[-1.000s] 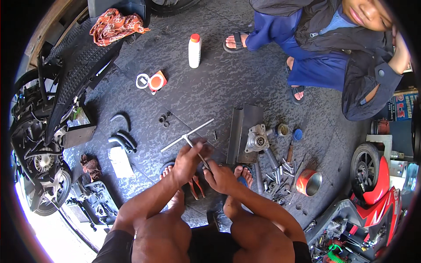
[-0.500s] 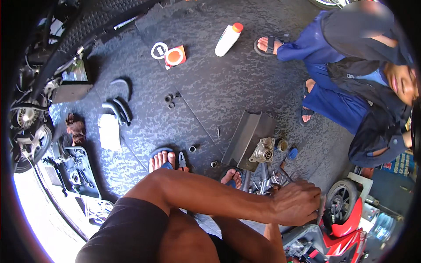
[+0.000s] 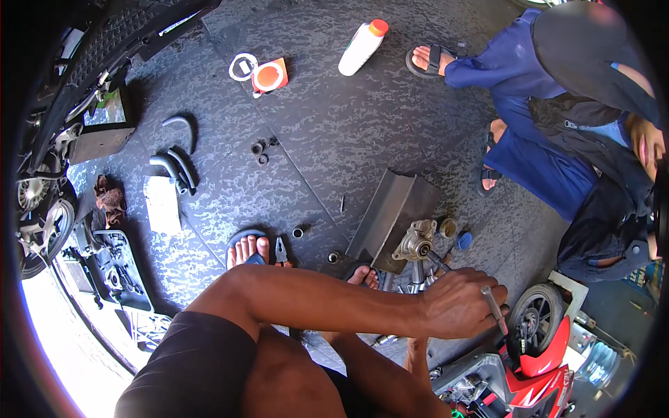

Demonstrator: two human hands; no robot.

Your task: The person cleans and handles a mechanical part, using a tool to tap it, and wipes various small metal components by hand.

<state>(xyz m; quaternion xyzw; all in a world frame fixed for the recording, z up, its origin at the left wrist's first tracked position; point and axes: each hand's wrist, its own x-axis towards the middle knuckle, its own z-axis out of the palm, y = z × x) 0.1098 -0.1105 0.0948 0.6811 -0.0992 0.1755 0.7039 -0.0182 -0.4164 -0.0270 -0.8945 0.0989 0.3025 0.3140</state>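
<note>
From where I stand, the person's left hand [image 3: 456, 306] reaches across to the right, fingers curled around a metal rod [image 3: 496, 312] whose end sticks out of the fist. That rod is between the metal housing [image 3: 418, 242] and a black motorbike wheel [image 3: 535, 313] on the right. The right hand is hidden behind the left, so I can't tell how it grips; only its forearm [image 3: 416, 355] shows. The housing sits at the near end of an angled metal plate [image 3: 383, 212], a blue cap [image 3: 464, 241] to its right. Pliers [image 3: 281, 251] lie beside the left foot [image 3: 247, 249]. Farther off are a white bottle [image 3: 361, 52] and, right of it, another person in blue trousers [image 3: 536, 157]
</note>
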